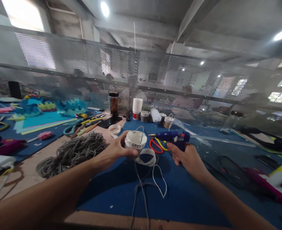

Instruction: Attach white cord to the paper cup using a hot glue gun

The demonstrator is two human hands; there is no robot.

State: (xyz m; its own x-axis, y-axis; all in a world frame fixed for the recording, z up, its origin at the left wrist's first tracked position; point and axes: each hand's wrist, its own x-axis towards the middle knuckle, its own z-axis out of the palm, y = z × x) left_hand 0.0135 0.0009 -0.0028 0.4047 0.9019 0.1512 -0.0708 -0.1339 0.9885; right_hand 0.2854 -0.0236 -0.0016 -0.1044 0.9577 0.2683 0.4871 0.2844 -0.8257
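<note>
My left hand is wrapped round a small white paper cup section with printed lettering, held above the blue mat. A grey cord hangs from the cup toward the table's front edge. My right hand grips a blue hot glue gun, its nozzle pointing left toward the cup's rim. Just below the cup lies a cut white paper ring. Red-handled scissors lie on the mat between my hands.
A heap of grey cord lies left of my hands. Stacked paper cups, a dark jar, small cups and a phone stand behind. Coloured paper and tools cover the left; a perforated metal screen fences the far edge.
</note>
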